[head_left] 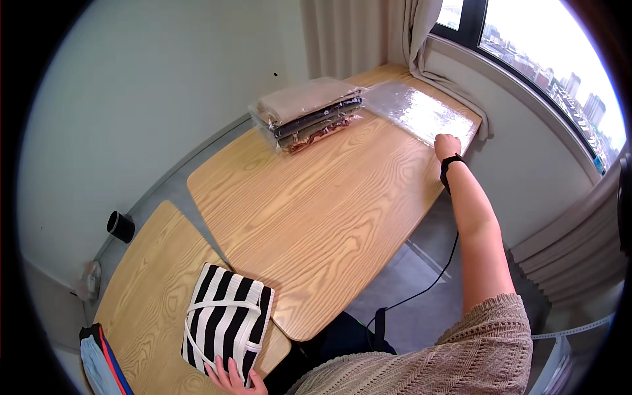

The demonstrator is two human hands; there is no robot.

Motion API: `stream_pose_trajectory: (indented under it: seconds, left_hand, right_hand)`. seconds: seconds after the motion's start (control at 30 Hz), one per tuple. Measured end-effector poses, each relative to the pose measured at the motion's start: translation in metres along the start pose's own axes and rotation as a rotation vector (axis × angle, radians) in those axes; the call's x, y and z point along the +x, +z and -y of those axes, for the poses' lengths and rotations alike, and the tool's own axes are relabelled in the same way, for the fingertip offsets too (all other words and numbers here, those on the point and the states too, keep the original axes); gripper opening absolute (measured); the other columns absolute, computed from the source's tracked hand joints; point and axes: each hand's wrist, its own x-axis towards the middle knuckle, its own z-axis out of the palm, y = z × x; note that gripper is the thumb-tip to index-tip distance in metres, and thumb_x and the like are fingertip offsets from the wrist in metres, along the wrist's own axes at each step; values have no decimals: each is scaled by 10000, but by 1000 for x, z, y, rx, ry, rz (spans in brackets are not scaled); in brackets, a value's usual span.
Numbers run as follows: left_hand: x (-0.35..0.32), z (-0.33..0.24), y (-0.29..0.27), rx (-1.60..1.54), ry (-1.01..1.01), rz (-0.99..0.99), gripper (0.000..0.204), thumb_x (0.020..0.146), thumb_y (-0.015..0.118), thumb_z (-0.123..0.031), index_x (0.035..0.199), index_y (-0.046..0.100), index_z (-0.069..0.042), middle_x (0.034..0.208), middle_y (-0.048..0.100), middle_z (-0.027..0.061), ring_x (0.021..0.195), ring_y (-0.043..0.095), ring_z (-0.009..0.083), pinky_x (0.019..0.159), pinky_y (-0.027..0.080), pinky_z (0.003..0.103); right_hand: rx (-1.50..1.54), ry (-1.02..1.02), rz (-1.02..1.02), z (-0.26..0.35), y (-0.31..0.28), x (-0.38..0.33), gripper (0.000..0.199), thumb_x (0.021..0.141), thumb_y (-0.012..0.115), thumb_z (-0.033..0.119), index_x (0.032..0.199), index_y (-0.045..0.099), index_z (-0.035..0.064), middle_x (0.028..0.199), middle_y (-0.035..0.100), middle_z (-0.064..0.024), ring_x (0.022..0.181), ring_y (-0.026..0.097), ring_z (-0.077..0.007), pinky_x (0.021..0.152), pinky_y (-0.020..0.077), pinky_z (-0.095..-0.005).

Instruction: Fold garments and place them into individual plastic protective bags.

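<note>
Clear plastic bag [421,112] lies flat on the table [316,210]; right hand [447,146] grasps its near edge. Left hand [232,378] rests fingers released on the striped bag [227,319].

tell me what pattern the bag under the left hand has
Black and white stripes, with white straps; the striped bag shows clearly in the head view.

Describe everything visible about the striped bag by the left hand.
The striped bag is a soft, knit-looking pouch with bold black and white vertical stripes and thin white looped handles lying across its face. It lies flat on the smaller wooden table, near its front edge, apparently closed. The left hand touches its lower edge.
</note>
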Motion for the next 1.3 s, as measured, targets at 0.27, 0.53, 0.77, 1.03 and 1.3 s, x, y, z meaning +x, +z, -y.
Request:
stream_pose_trajectory:
  seconds: [0.27,0.53,0.77,1.03,1.3]
  left_hand:
    - [-1,2,4,28,14,-37,423,802,621,-227,1176,584,-33,1232,521,223,1191,402,500,995,313,616]
    - [-7,4,2,7,11,-37,439,800,639,-253,1185,591,-46,1241,520,217,1194,404,490,996,315,615]
    - [-17,17,8,-35,-8,38,481,750,582,-86,1219,531,6,1353,441,191,1293,290,485,1052,233,586]
    - [-10,19,11,-134,-17,-28,509,702,671,-66,1197,554,-44,1344,447,154,1285,305,458,1033,293,542]
    - [-9,18,-2,-154,-58,-32,535,633,665,-6,1155,601,-102,1268,510,108,1222,395,426,989,393,465]
  right_hand:
    - [-7,46,-1,3,-4,6,190,812,516,99,849,702,100,937,692,-108,893,661,-281,767,484,-393]
    - [788,202,-113,-15,-4,20,220,777,598,171,914,669,14,943,679,-151,831,666,-305,686,514,-402]
    - [1880,81,24,9,-64,9,271,885,570,223,1096,566,53,1088,589,-52,986,529,-182,799,408,-319]
    - [2071,-440,-45,139,-206,-113,164,923,581,174,1047,564,67,991,580,-1,995,517,-101,913,387,-252]
    - [1686,-1105,434,286,-231,-218,114,896,566,153,864,551,45,1434,421,-75,1167,477,-166,976,359,-278]
